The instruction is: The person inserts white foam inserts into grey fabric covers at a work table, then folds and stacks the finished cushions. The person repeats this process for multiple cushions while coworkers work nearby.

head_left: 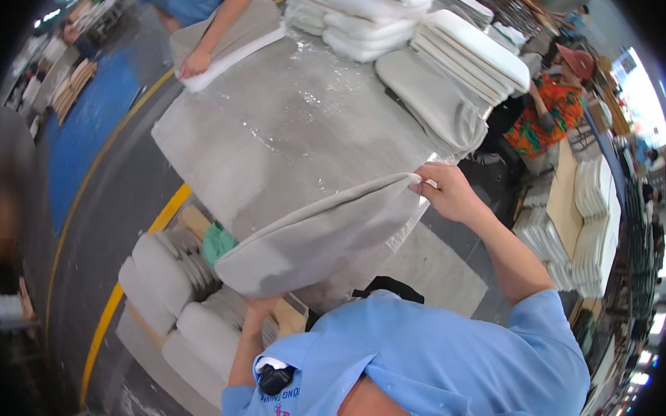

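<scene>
A long grey fabric cushion (323, 235) is stretched between my two hands, tilted over the near edge of the table. My right hand (449, 190) pinches its right end between thumb and fingers. At the lower left end, my left hand (261, 306) grips the cushion from below, with its fingers mostly hidden behind the fabric. The table (270, 151) under it has a grey top covered with shiny clear plastic sheet.
Stacked white foam pads (368, 14) and grey cushions (433, 97) stand at the table's far right. Across the table, another person's hand (196, 63) rests on a grey cushion with white foam. Grey cushions (163, 273) are piled at lower left. A seated person (547, 118) is at right.
</scene>
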Action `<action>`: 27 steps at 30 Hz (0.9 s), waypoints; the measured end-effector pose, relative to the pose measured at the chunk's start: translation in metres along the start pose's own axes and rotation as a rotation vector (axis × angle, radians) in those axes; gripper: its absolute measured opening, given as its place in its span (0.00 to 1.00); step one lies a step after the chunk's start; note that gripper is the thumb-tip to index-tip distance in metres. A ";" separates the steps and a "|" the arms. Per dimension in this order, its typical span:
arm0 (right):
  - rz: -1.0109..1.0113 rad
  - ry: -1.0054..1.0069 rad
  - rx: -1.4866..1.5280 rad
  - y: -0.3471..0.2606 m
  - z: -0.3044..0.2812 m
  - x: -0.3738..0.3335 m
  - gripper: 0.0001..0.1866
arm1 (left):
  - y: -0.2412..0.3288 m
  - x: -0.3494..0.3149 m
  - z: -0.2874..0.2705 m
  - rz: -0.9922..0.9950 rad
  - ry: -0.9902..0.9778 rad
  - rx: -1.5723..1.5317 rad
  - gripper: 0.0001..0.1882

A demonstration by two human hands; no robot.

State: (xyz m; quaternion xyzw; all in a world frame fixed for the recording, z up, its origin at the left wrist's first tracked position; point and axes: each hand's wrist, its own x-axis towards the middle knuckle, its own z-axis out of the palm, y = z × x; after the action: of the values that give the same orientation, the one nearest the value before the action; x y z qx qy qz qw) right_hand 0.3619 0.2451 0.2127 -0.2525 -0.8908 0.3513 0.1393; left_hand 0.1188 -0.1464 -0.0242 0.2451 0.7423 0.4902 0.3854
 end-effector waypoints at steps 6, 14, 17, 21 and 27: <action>0.199 0.154 -0.020 -0.005 0.018 -0.018 0.07 | -0.021 0.021 -0.017 -0.026 -0.277 0.047 0.16; 0.218 0.228 0.206 -0.029 0.047 -0.074 0.07 | -0.005 -0.025 -0.078 0.066 -0.164 0.302 0.17; 0.311 0.177 0.218 -0.026 0.071 -0.087 0.07 | -0.004 -0.033 -0.094 0.009 -0.186 0.329 0.17; 0.102 0.207 0.193 -0.043 0.089 -0.083 0.10 | -0.016 -0.047 -0.109 -0.088 -0.174 0.384 0.17; 0.138 0.250 0.231 -0.034 0.090 -0.119 0.12 | 0.019 0.007 -0.126 -0.094 -0.296 0.752 0.17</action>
State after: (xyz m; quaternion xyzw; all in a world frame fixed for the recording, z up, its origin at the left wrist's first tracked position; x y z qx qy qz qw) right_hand 0.4111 0.1082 0.1633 -0.3369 -0.8008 0.4260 0.2525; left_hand 0.0122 -0.2020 0.0191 0.4029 0.8167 0.1260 0.3936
